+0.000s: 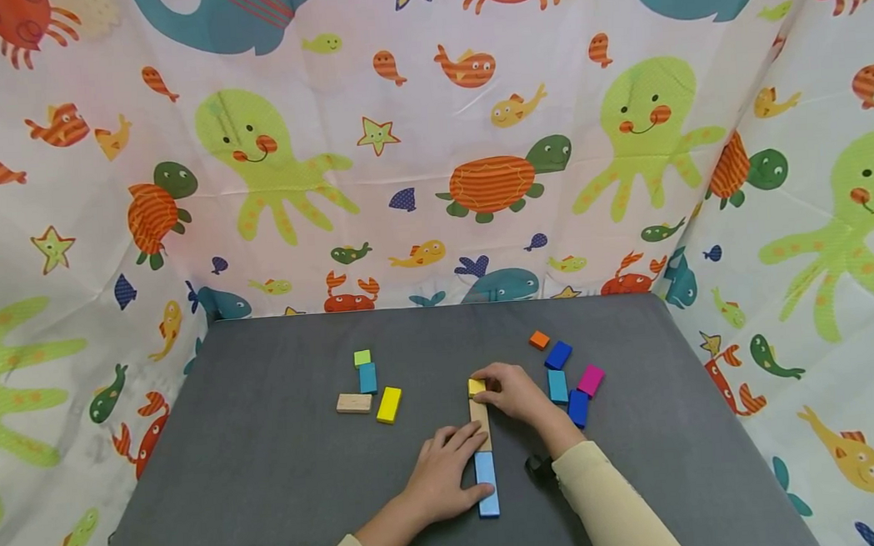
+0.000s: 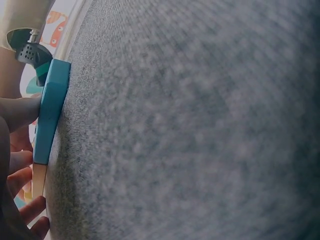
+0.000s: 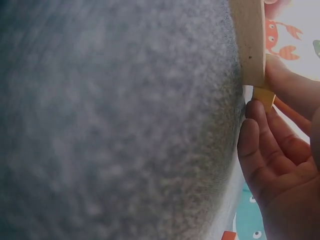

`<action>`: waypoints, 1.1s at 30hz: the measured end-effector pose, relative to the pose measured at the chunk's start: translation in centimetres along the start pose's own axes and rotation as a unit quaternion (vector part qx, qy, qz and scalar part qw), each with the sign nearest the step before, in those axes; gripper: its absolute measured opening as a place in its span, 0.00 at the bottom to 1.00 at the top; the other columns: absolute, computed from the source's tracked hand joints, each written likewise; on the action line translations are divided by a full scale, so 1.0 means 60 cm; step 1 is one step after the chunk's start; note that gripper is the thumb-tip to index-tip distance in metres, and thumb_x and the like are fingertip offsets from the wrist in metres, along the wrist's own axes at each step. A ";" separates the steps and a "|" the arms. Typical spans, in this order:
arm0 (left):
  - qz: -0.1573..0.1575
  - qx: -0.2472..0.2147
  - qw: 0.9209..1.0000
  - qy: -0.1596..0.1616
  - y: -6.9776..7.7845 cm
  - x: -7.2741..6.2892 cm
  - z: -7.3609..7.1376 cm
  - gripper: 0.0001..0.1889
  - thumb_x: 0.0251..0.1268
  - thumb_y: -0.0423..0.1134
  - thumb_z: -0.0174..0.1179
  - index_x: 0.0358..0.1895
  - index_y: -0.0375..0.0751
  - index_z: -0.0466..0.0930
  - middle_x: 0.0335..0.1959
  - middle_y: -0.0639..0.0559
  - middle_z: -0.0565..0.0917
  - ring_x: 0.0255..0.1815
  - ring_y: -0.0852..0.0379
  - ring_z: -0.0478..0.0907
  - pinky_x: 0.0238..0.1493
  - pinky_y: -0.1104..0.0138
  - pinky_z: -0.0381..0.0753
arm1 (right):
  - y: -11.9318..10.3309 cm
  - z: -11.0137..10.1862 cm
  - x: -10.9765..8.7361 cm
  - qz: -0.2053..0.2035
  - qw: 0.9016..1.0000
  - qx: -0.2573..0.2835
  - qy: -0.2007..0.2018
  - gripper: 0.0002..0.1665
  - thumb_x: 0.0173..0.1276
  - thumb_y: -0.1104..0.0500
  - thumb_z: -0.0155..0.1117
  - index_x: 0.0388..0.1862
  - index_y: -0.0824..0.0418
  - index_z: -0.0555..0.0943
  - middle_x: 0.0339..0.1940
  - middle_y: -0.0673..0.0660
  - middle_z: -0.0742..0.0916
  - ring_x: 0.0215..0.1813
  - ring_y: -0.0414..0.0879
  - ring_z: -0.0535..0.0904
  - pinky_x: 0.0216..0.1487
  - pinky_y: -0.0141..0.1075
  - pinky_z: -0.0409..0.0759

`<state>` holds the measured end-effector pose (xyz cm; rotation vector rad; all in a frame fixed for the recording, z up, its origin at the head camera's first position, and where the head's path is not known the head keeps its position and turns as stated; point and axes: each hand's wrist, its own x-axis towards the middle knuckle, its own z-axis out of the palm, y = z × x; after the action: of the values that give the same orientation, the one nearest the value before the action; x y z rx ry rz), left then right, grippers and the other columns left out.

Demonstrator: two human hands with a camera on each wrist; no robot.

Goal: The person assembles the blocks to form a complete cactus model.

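A light blue block [image 1: 486, 474], a plain wooden block [image 1: 481, 427] and a small yellow block [image 1: 476, 386] lie end to end in a straight row on the grey table. My right hand [image 1: 518, 395] pinches the yellow block at the row's far end; in the right wrist view, thumb and fingers surround the yellow block [image 3: 264, 97] just beyond the wooden block [image 3: 250, 40]. From the left, my left hand [image 1: 442, 475] rests against the row. Its thumb touches the light blue block [image 2: 52, 110], and its extended fingertips lie at the wooden one.
Left of the row are a green cube [image 1: 362, 358], a teal block [image 1: 367, 378], a wooden block [image 1: 354, 403] and a yellow block [image 1: 388, 405]. To the right lie an orange block [image 1: 539, 339], a pink block [image 1: 590, 380] and several blue ones. A sea-animal curtain [image 1: 416, 174] surrounds the table.
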<state>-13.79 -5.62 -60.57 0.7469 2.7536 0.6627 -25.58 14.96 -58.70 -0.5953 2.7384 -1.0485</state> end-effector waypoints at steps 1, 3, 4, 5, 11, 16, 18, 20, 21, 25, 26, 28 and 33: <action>-0.001 0.001 1.000 -0.001 0.001 0.000 0.000 0.41 0.70 0.66 0.63 0.83 0.60 0.65 0.85 0.61 0.61 0.78 0.48 0.63 0.71 0.45 0.69 | 0.000 0.000 0.000 0.001 1.000 0.001 -0.002 0.20 0.71 0.57 0.76 0.60 0.58 0.88 0.44 0.50 0.87 0.40 0.42 0.77 0.44 0.35 0.80; -0.003 0.000 1.000 -0.003 0.001 0.001 0.000 0.41 0.70 0.66 0.63 0.83 0.60 0.65 0.85 0.62 0.61 0.78 0.48 0.62 0.71 0.45 0.69 | 0.001 0.000 -0.001 0.004 1.000 0.002 -0.004 0.20 0.71 0.57 0.76 0.60 0.58 0.88 0.43 0.50 0.87 0.40 0.42 0.77 0.43 0.35 0.79; -0.004 0.000 1.000 -0.004 0.002 0.001 -0.001 0.41 0.70 0.66 0.63 0.83 0.60 0.65 0.85 0.62 0.61 0.78 0.48 0.62 0.71 0.45 0.69 | 0.001 0.000 -0.001 0.004 1.000 0.001 -0.006 0.20 0.71 0.57 0.76 0.60 0.58 0.88 0.43 0.50 0.87 0.40 0.42 0.77 0.43 0.35 0.79; -0.004 0.000 1.000 -0.005 0.002 0.001 -0.001 0.41 0.70 0.66 0.63 0.83 0.60 0.64 0.85 0.62 0.61 0.78 0.48 0.62 0.71 0.45 0.69 | 0.001 0.000 -0.001 0.005 1.000 0.000 -0.007 0.20 0.71 0.57 0.76 0.60 0.58 0.88 0.43 0.50 0.87 0.40 0.41 0.77 0.42 0.35 0.79; -0.003 -0.001 1.000 -0.005 0.004 0.001 -0.001 0.41 0.70 0.66 0.63 0.83 0.61 0.64 0.85 0.62 0.60 0.78 0.48 0.62 0.71 0.45 0.69 | 0.000 -0.002 -0.003 0.003 1.000 -0.008 -0.020 0.18 0.72 0.58 0.74 0.59 0.59 0.88 0.43 0.51 0.87 0.40 0.43 0.77 0.43 0.36 0.79; -0.005 -0.001 1.000 -0.006 0.006 0.002 -0.002 0.41 0.70 0.66 0.63 0.83 0.61 0.64 0.85 0.63 0.60 0.78 0.48 0.62 0.71 0.45 0.69 | 0.000 -0.004 -0.003 -0.016 0.999 -0.011 -0.028 0.17 0.74 0.58 0.73 0.59 0.61 0.88 0.44 0.53 0.86 0.41 0.43 0.77 0.43 0.37 0.79; -0.006 -0.002 1.000 -0.007 0.006 0.002 -0.002 0.41 0.70 0.66 0.63 0.83 0.61 0.64 0.86 0.63 0.60 0.78 0.48 0.62 0.71 0.45 0.69 | 0.001 -0.006 -0.003 -0.023 0.999 -0.005 -0.028 0.19 0.74 0.58 0.72 0.61 0.63 0.87 0.45 0.54 0.87 0.41 0.43 0.77 0.43 0.37 0.80; -0.007 -0.005 1.000 -0.009 0.006 0.003 -0.002 0.41 0.70 0.66 0.63 0.83 0.61 0.64 0.86 0.63 0.60 0.78 0.48 0.62 0.71 0.44 0.68 | 0.001 -0.008 -0.005 -0.020 0.999 0.006 -0.026 0.20 0.75 0.57 0.71 0.63 0.62 0.85 0.48 0.55 0.87 0.42 0.44 0.79 0.45 0.38 0.81; -0.007 -0.006 1.000 -0.010 0.005 0.003 -0.002 0.41 0.70 0.66 0.63 0.83 0.61 0.64 0.86 0.63 0.60 0.78 0.48 0.62 0.71 0.44 0.68 | 0.001 -0.009 -0.006 -0.019 1.000 0.011 -0.022 0.21 0.76 0.57 0.70 0.64 0.62 0.85 0.49 0.55 0.87 0.43 0.44 0.79 0.46 0.40 0.82; -0.008 -0.007 1.000 -0.012 0.003 0.004 -0.001 0.41 0.70 0.66 0.63 0.83 0.61 0.64 0.85 0.63 0.60 0.78 0.48 0.62 0.72 0.43 0.68 | 0.003 -0.019 -0.012 -0.009 1.000 0.030 0.002 0.22 0.76 0.58 0.70 0.67 0.59 0.84 0.55 0.56 0.88 0.48 0.47 0.83 0.51 0.45 0.85; -0.009 -0.006 1.000 -0.012 0.003 0.004 0.000 0.41 0.70 0.67 0.63 0.83 0.62 0.64 0.85 0.63 0.60 0.78 0.48 0.62 0.72 0.44 0.68 | 0.003 -0.023 -0.015 -0.009 0.999 0.034 0.007 0.22 0.76 0.58 0.70 0.67 0.60 0.84 0.56 0.57 0.88 0.49 0.48 0.84 0.52 0.46 0.86; -0.010 -0.003 1.000 -0.012 0.002 0.003 0.001 0.41 0.70 0.67 0.63 0.83 0.62 0.64 0.85 0.63 0.60 0.78 0.48 0.62 0.71 0.44 0.68 | 0.004 -0.032 -0.020 -0.015 0.999 0.044 0.018 0.22 0.76 0.59 0.70 0.66 0.61 0.84 0.57 0.59 0.88 0.51 0.50 0.85 0.53 0.48 0.87; -0.013 -0.001 1.000 -0.008 0.002 0.001 0.001 0.41 0.69 0.67 0.63 0.83 0.61 0.65 0.85 0.62 0.61 0.78 0.47 0.62 0.72 0.44 0.68 | 0.009 -0.064 -0.038 -0.036 0.997 0.062 0.042 0.23 0.75 0.62 0.71 0.66 0.64 0.83 0.58 0.65 0.88 0.50 0.53 0.87 0.54 0.51 0.87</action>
<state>-13.76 -5.45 -60.58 0.7118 2.7430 0.6530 -24.73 18.62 -56.24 -0.6479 2.7147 -1.2780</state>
